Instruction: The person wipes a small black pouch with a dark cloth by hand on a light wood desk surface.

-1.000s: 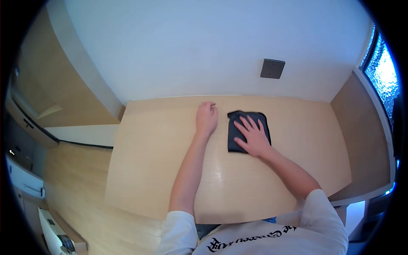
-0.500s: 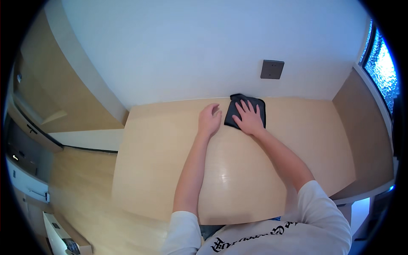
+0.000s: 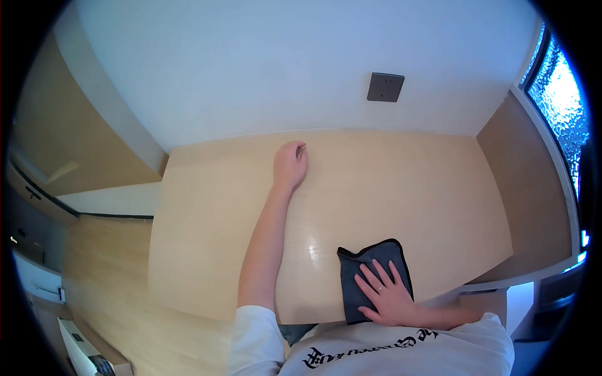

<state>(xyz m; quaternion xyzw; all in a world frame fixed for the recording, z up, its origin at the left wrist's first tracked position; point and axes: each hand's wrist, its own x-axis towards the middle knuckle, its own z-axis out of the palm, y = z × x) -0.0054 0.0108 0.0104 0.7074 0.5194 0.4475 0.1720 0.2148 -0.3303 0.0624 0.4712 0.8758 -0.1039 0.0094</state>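
Note:
A dark grey cloth with black edging lies on the light wooden tabletop, close to its front edge at the right of my body. Its far edge is slightly rumpled. My right hand presses flat on it, fingers spread, with a ring on one finger. Farther off, near the wall, my left hand rests on its side on the bare wood. Its fingers are loosely curled in, with nothing visible in them.
A pale wall with a dark square socket plate rises behind the table. A brown side panel bounds the right, below a bright textured window. Wooden floor and a door show at the left.
My right hand has drawn the cloth from the far edge by the wall to the front edge of the table. My left hand stays near the wall, its fingers curled more.

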